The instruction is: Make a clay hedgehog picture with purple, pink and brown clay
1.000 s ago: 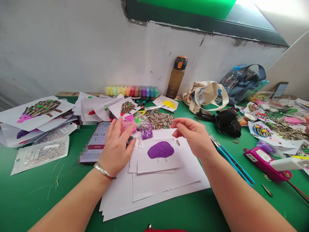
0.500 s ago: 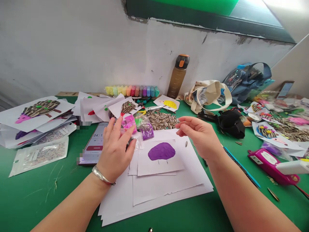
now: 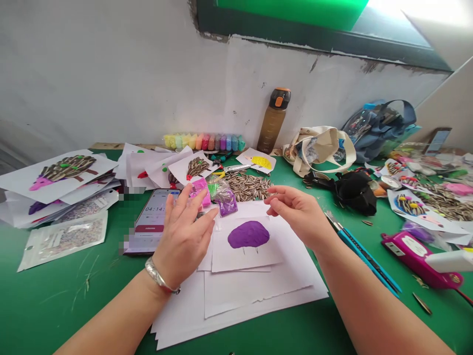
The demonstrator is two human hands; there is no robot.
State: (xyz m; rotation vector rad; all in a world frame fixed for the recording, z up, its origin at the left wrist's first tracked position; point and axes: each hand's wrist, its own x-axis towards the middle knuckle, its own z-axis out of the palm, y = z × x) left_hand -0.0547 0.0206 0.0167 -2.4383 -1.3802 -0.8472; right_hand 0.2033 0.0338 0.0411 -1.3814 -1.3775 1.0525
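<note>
My left hand, with a silver bangle on the wrist, hovers over the left of the paper stack with its fingers spread and holds nothing. The phone lies just beside it, partly covered. My right hand is above the right of the papers, fingers curled toward the thumb; whatever lies between the fingertips is too small to make out. Between both hands a flattened purple clay oval sits on a small white sheet, two short drawn lines below it. Beyond it is a heap of striped sunflower seeds.
Bags of pink clay and purple clay lie behind the papers. Finished seed hedgehog pictures are stacked at left. A brown bottle and cream bag stand at the back. Blue pens and a magenta glue gun lie at right.
My right hand has shifted slightly left and down, its fingertips closer together. The seed that lay on the paper beside it no longer shows. My left hand has moved slightly right.
</note>
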